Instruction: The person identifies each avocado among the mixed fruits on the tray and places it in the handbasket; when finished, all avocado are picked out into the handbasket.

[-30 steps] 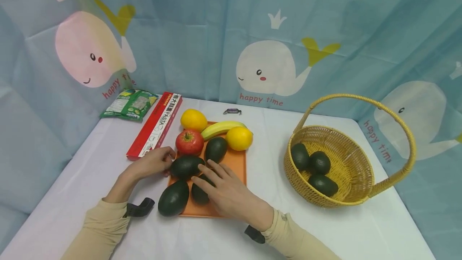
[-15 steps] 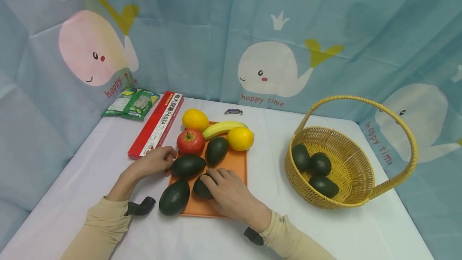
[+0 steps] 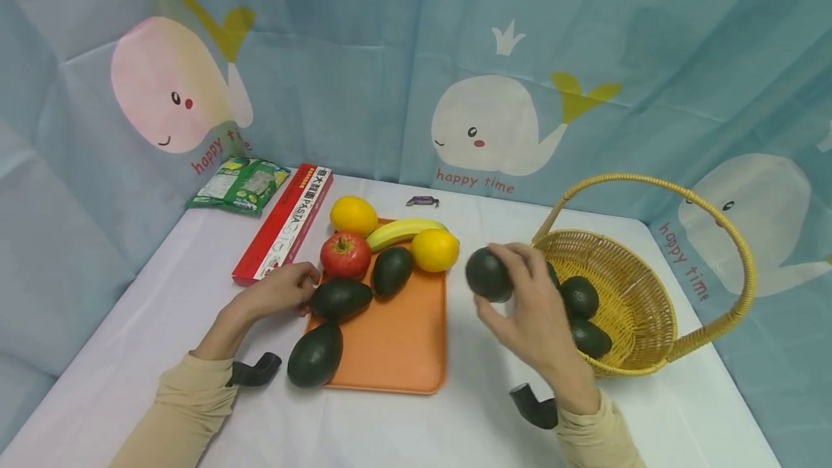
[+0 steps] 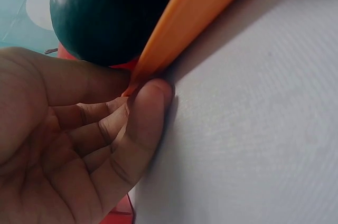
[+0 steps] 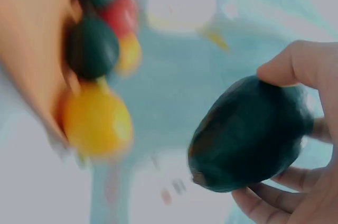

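My right hand [image 3: 536, 309] grips a dark green avocado [image 3: 489, 275] above the table, between the tray and the basket. The right wrist view shows this avocado [image 5: 248, 134] with the thumb on one side and fingers on the other. On the orange tray [image 3: 396, 345], my left hand [image 3: 279, 291] pinches the left edge; thumb and fingertips meet at the rim [image 4: 174, 28] in the left wrist view. Beside that hand lies an avocado [image 3: 341, 298]. Another avocado [image 3: 392, 271] is farther back, and a third avocado [image 3: 316, 354] overlaps the tray's front left edge.
An apple [image 3: 346, 255], a banana [image 3: 403, 231] and two lemons, one lemon [image 3: 435, 250] at right, crowd the tray's back. A wicker basket [image 3: 646, 309] with a tall handle holds avocados [image 3: 580, 297]. Behind are a pasta box [image 3: 282, 226], green snack bag [image 3: 240, 186] and wrapped candy [image 3: 422, 201].
My right hand has taken hold of the avocado at the tray's front middle, lifted it and carried it right towards the basket. The left hand has stayed at the tray edge.
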Demonstrator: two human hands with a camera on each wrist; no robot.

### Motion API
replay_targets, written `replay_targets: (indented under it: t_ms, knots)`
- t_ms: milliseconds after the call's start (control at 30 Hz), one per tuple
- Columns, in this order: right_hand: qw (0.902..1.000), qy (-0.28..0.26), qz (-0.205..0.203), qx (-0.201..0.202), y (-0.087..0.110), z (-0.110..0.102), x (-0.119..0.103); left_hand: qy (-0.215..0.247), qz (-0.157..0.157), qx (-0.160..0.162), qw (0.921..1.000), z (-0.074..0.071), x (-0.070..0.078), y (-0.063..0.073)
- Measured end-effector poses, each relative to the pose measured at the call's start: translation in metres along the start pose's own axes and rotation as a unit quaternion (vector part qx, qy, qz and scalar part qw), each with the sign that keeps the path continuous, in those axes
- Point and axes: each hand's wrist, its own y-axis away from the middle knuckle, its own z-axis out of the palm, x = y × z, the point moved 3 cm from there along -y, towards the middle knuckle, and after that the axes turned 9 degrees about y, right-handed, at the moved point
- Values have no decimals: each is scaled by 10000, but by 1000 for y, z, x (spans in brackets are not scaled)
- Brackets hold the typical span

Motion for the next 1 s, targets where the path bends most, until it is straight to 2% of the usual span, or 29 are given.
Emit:
replay_targets:
  t_ms: [100, 167, 333, 533, 633, 800, 1000]
  knots:
    - [9972, 187, 692, 212, 3, -27, 31, 1, -2, 14, 10000, -1, 0, 0]
    - [9924, 464, 1115, 213, 8, -41, 51, 2, -33, 3, 10000, -1, 1, 1]
    - [9739, 1419, 1767, -160, 19, -56, 90, -25, -3, 5, 10000, -1, 4, 2]
    - [9503, 2160, 1984, -1043, 35, -47, 120, 27, 97, -16, 9999, 0, 6, 4]
    - [9460, 2335, 1911, -1187, 42, -41, 128, 29, 79, -19, 10000, 1, 7, 4]
    - [9422, 2500, 1847, -1249, 47, -38, 133, 7, 34, 13, 10000, 1, 5, 3]
    - [9196, 2396, 2294, -2103, 55, -40, 137, -2, 85, 38, 10000, 1, 4, 3]
